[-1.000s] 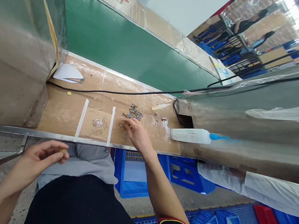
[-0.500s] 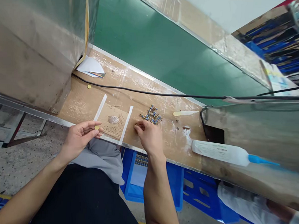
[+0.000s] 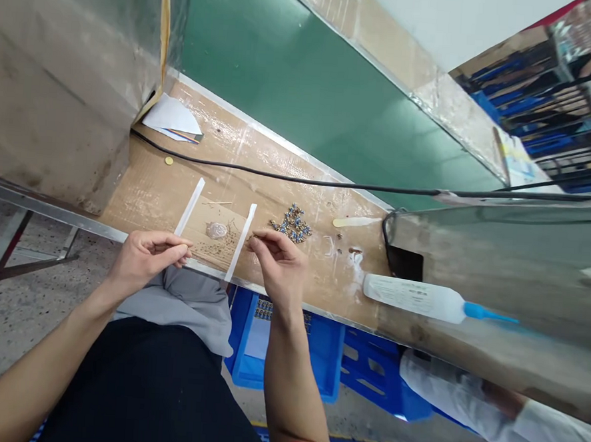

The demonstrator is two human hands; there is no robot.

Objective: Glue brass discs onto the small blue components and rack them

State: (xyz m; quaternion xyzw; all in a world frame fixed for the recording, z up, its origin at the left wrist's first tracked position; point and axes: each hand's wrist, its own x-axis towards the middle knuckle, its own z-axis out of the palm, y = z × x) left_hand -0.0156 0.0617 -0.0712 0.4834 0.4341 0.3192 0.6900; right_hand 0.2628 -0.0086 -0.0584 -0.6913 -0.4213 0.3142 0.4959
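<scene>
My left hand (image 3: 148,255) is over the bench's front edge, thumb and fingertips pinched together. The small yellow disc seen in that pinch half a second ago is now hidden by the fingers. My right hand (image 3: 280,263) pinches a tiny dark metal part (image 3: 249,241) beside the right white strip (image 3: 241,243). Just behind that hand lies a pile of small brass-and-blue metal parts (image 3: 293,222). Between the hands, a cardboard piece (image 3: 200,225) is held down by white strips and bears scattered tiny brown bits (image 3: 224,246) and a clear, rounded lump (image 3: 216,230).
A black cable (image 3: 278,178) crosses the bench. To the right lie a white bottle with a blue nozzle (image 3: 415,297), a pale flat stick (image 3: 355,222) and a dark flat object (image 3: 406,263). Another yellow disc (image 3: 169,161) sits at left. Below is a blue tray (image 3: 329,363).
My right hand has moved left from the pile's front toward the right white strip. My left fingers have closed over the yellow disc, which no longer shows. The whole view has shifted slightly.
</scene>
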